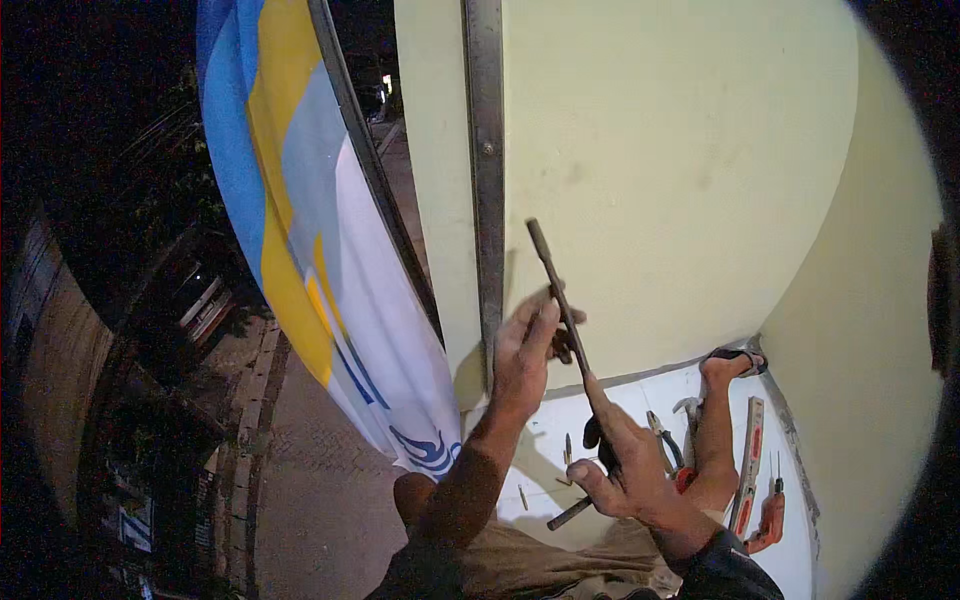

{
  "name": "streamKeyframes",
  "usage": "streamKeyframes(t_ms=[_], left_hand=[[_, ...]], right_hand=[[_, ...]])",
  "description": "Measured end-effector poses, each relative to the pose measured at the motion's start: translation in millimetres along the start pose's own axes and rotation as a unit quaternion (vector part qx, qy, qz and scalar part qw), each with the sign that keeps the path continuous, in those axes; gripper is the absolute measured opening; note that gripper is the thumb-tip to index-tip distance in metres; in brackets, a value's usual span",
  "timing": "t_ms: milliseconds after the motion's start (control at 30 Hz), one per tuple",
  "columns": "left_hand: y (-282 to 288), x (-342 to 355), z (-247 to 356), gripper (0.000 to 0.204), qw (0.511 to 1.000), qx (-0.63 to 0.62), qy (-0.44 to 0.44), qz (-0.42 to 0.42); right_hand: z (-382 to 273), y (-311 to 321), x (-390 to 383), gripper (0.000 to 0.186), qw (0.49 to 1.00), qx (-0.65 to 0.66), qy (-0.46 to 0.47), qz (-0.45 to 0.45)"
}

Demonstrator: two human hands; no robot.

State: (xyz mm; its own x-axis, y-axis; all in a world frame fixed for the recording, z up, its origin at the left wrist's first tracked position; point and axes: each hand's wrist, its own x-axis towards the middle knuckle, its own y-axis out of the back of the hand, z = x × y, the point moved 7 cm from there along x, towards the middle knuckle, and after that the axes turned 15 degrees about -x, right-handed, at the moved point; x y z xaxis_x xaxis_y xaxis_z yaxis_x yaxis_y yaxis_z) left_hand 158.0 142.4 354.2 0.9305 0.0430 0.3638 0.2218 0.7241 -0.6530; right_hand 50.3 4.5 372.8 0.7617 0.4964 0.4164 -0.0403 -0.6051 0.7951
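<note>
1 view only, head-worn and wide, looks steeply down from above and close over the person's own forearms; it faces a pale yellow wall (680, 170) and the white ledge (640, 400) below; straight edges bow toward the dark rim.

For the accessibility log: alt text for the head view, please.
Both hands hold a long dark metal tool near a grey metal post on a pale yellow wall: right hand low, left hand at mid-shaft. Pliers and a level lie on the white ledge below.
</note>
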Motion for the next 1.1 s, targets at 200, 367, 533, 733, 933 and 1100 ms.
streamKeyframes(t_ms=[200,367,533,733,933,1100], left_hand=[[-31,36,62,0.04,0.997,-0.031,-0.069,0.0],[-35,53,83,0.041,0.993,-0.096,-0.072,-0.001],[-36,57,85,0.039,0.991,-0.118,-0.059,-0.005],[-34,58,86,0.037,0.989,-0.139,-0.056,-0.002],[-39,57,88,0.036,0.984,-0.173,-0.046,-0.007],[-42,55,87,0.036,0.979,-0.194,-0.051,-0.029]], right_hand=[[-67,47,34,0.114,0.98,-0.193,0.034,-0.039],[-96,69,39,0.126,0.95,-0.296,0.082,-0.054],[-109,71,44,0.095,0.912,-0.388,0.122,-0.051],[-115,74,52,0.085,0.891,-0.433,0.134,-0.017],[-132,80,51,0.056,0.851,-0.49,0.19,0.012],[-137,81,44,0.054,0.827,-0.513,0.228,0.039]])
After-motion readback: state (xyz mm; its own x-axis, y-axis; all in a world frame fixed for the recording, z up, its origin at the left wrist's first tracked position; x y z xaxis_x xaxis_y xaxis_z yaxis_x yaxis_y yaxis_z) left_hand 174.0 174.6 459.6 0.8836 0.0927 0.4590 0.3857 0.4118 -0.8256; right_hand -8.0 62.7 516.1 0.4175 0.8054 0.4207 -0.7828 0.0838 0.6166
